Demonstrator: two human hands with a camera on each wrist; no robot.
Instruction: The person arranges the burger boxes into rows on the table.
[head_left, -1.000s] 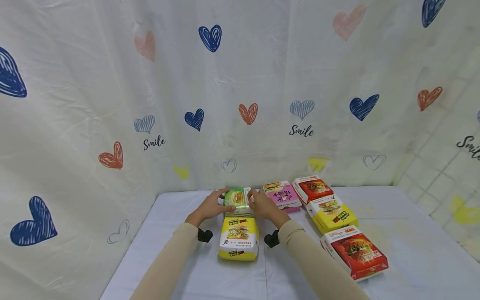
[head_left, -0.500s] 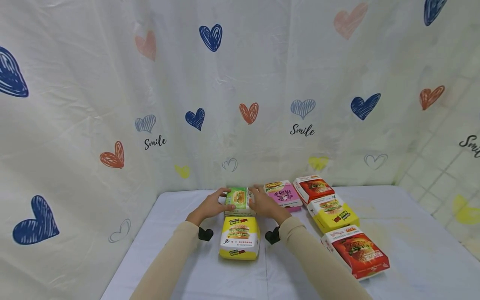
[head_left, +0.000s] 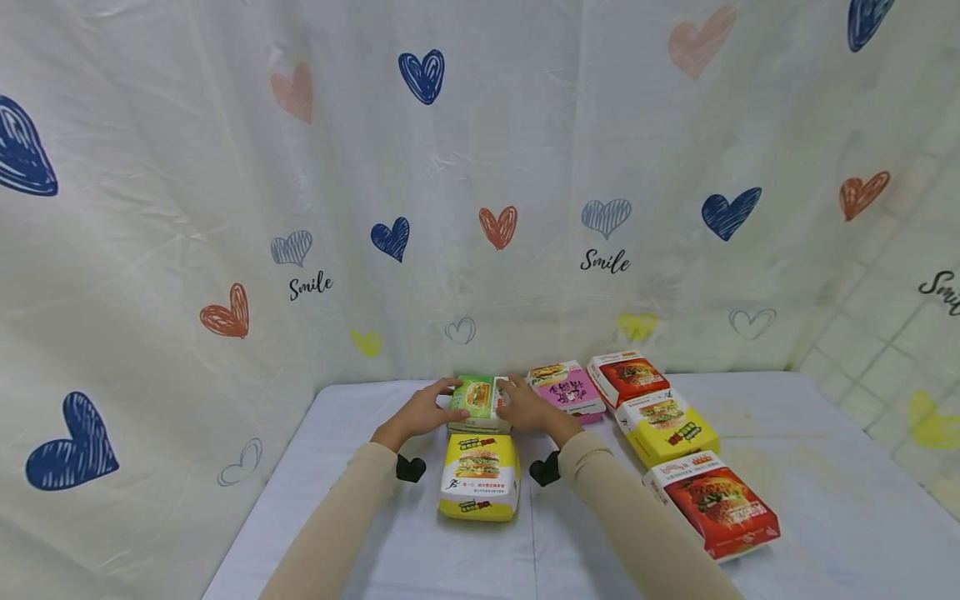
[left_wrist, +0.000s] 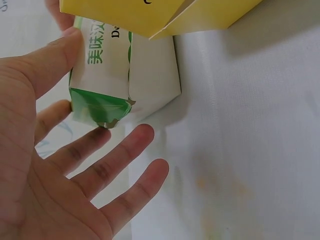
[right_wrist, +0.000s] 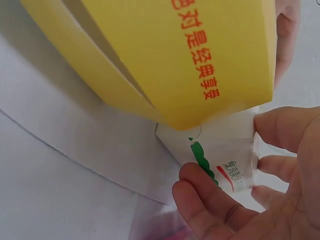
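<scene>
A green and white burger box (head_left: 474, 400) lies at the back of the table, directly behind a yellow and white burger box (head_left: 478, 477). My left hand (head_left: 422, 412) holds its left end, thumb on the near edge and index finger at the far side. In the left wrist view, the other fingers spread out beside the box's green corner (left_wrist: 100, 106). At the opposite end my right hand (head_left: 529, 410) grips the box between thumb and fingers. The right wrist view shows two fingertips (right_wrist: 192, 175) along its white side, partly behind the yellow box (right_wrist: 200, 65).
Right of my right hand lies a pink burger box (head_left: 566, 392). Beyond it, a slanting row holds a red box (head_left: 628, 377), a yellow box (head_left: 667, 423) and a nearer red box (head_left: 712, 504). A heart-printed curtain (head_left: 525, 292) hangs behind the white-covered table (head_left: 360, 567).
My right hand's fingers have shifted slightly at the green box's right end, and the box sits a little straighter. My left hand keeps its place, and the other boxes stay put.
</scene>
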